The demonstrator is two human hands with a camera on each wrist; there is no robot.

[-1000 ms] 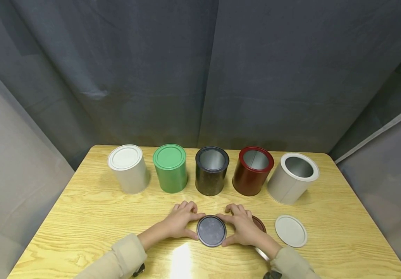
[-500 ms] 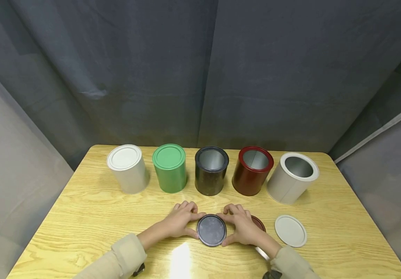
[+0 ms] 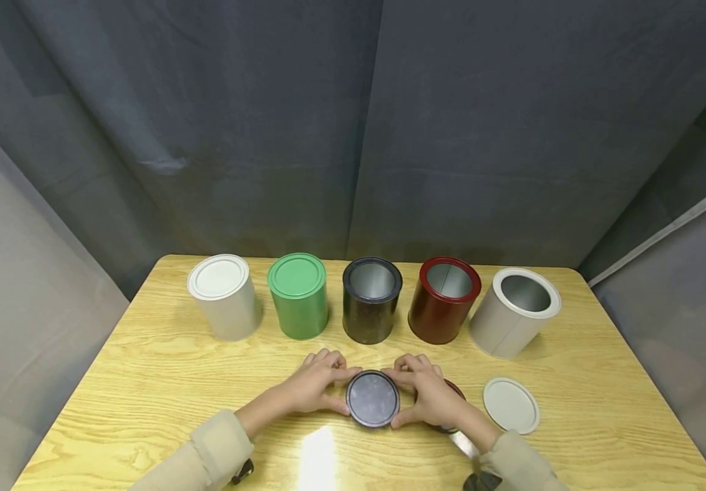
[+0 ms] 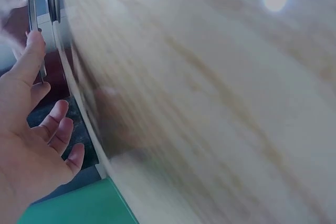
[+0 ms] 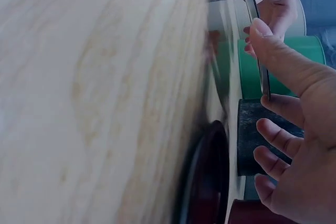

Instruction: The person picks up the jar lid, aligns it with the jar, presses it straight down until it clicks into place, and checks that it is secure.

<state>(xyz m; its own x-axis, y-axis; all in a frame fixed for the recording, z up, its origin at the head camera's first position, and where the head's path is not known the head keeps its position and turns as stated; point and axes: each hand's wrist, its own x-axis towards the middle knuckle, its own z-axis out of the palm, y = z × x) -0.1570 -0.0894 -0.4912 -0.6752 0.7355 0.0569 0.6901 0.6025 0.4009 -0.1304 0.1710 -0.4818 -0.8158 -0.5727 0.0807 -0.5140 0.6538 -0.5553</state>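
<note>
A round black lid [image 3: 373, 399] is held level between both hands, a little above the wooden table. My left hand [image 3: 318, 385] pinches its left edge with thumb and index finger, and my right hand [image 3: 428, 394] does the same on the right edge. The right wrist view shows the lid edge-on, with the other fingers of the right hand loosely bent below it. Partly hidden under the right hand lies a dark red lid [image 5: 210, 177] on the table. Behind the hands stands an uncovered black can [image 3: 369, 320].
Along the back stand a lidded white can [image 3: 232, 314], a lidded green can [image 3: 301, 314], an uncovered dark red can [image 3: 438, 317] and an uncovered off-white can [image 3: 503, 327]. An off-white lid [image 3: 511, 405] lies at the right. A shiny patch shows beneath the right forearm.
Both hands have raised the black lid slightly off the table. More of the dark red lid now shows around the right hand.
</note>
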